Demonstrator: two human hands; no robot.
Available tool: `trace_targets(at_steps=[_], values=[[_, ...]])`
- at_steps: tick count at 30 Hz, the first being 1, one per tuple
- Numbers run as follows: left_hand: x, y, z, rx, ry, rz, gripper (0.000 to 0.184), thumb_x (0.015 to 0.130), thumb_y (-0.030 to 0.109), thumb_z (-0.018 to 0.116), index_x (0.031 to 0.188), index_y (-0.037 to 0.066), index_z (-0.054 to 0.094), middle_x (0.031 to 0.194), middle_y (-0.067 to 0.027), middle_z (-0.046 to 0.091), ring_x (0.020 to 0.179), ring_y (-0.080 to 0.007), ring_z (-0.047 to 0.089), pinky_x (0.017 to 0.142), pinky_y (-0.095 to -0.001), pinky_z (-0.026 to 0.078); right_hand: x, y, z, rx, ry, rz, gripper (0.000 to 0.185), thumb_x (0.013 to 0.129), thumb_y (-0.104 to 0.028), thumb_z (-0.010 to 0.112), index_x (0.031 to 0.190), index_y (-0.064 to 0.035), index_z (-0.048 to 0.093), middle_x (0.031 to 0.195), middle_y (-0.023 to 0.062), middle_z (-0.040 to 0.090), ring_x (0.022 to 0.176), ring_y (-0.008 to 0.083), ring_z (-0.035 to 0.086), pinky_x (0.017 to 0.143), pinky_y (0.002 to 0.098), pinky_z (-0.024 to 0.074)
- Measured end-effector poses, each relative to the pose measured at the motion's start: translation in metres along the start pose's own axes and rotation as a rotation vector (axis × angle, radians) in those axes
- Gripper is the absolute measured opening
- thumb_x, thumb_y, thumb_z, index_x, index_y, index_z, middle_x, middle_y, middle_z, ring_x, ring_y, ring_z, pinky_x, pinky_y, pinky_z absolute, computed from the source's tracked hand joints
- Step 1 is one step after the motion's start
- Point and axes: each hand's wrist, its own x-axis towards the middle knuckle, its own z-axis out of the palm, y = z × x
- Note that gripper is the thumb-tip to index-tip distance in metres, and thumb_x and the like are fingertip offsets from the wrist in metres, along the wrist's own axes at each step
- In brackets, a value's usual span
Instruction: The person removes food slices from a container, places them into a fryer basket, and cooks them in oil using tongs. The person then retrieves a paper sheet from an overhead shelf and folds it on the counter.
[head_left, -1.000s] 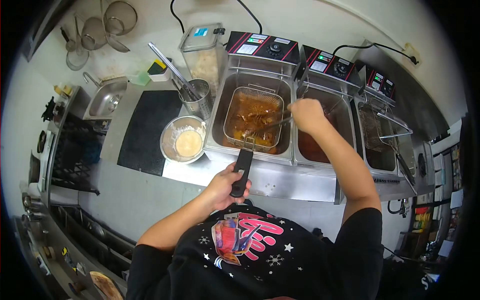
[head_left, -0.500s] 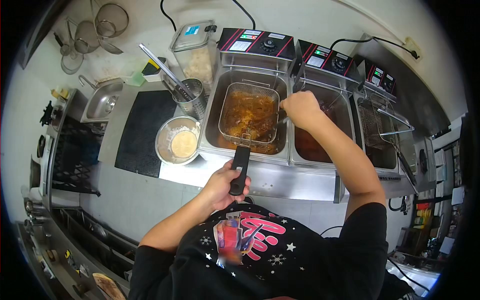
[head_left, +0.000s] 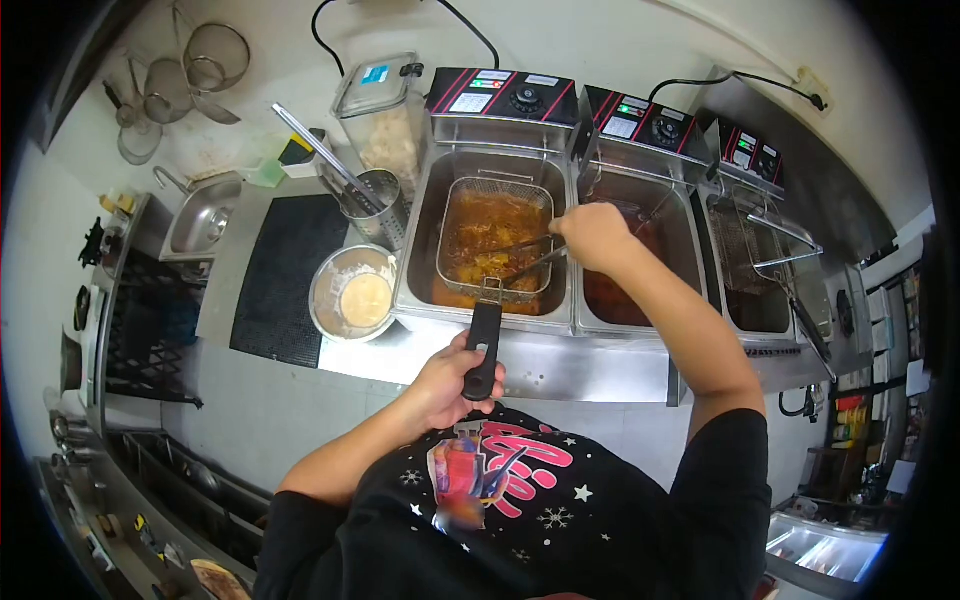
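My left hand is wrapped round the black handle of a fry basket. The wire basket sits in the left fryer tank, in bubbling brown oil with golden-yellow pieces of food. My right hand is closed on tongs above the basket's right rim. The tongs' dark arms point left, spread apart over the food; their tips are at or in the oil, and whether they grip anything is unclear.
Left of the fryer stand a bowl of pale batter, a perforated utensil holder and a lidded clear container. To the right are a middle oil tank and another basket. A black mat lies on the counter.
My right hand has moved slightly left and down, and the tongs now reach across the basket with both arms showing. My left hand keeps its hold on the handle. The view has shifted slightly.
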Motion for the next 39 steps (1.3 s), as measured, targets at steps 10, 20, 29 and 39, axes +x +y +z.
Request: trace_targets(at_steps=[10, 20, 29, 39], values=[[-0.001, -0.005, -0.002, -0.025, 0.004, 0.033, 0.042, 0.094, 0.010, 0.035, 0.134, 0.013, 0.021, 0.085, -0.0134, 0.060, 0.069, -0.0243, 0.061, 0.053, -0.0358, 0.051, 0.006, 0.015, -0.002, -0.130, 0.108, 0.216, 0.013, 0.077, -0.012, 0.058, 0.081, -0.0090, 0.069, 0.083, 0.0094, 0.067, 0.078, 0.0244, 0.067, 0.065, 0.0363, 0.0517], [-0.002, -0.012, -0.007, 0.011, -0.054, 0.102, 0.040, 0.094, 0.014, 0.035, 0.132, 0.010, 0.023, 0.085, -0.0144, 0.061, 0.068, -0.0230, 0.062, 0.052, -0.0328, 0.053, -0.018, 0.000, -0.018, -0.119, -0.028, 0.154, 0.011, 0.074, -0.012, 0.060, 0.079, -0.0087, 0.070, 0.081, 0.0095, 0.068, 0.077, 0.0249, 0.068, 0.063, 0.0337, 0.0527], [-0.001, -0.008, -0.026, 0.089, -0.195, 0.032, 0.041, 0.095, 0.022, 0.039, 0.133, 0.011, 0.025, 0.093, -0.0161, 0.061, 0.073, -0.0253, 0.064, 0.054, -0.0338, 0.054, -0.037, -0.033, -0.056, -0.275, -0.022, 0.139, 0.012, 0.075, -0.015, 0.063, 0.084, -0.0117, 0.069, 0.085, 0.0048, 0.066, 0.084, 0.0211, 0.063, 0.070, 0.0344, 0.0468], [-0.045, 0.046, -0.093, 0.376, -0.276, 0.058, 0.046, 0.095, 0.027, 0.043, 0.136, 0.009, 0.030, 0.099, -0.0157, 0.060, 0.079, -0.0222, 0.063, 0.060, -0.0305, 0.055, 0.005, -0.026, -0.041, -0.248, 0.077, 0.333, 0.013, 0.077, -0.015, 0.058, 0.083, -0.0116, 0.069, 0.084, 0.0078, 0.068, 0.081, 0.0246, 0.066, 0.066, 0.0375, 0.0508]])
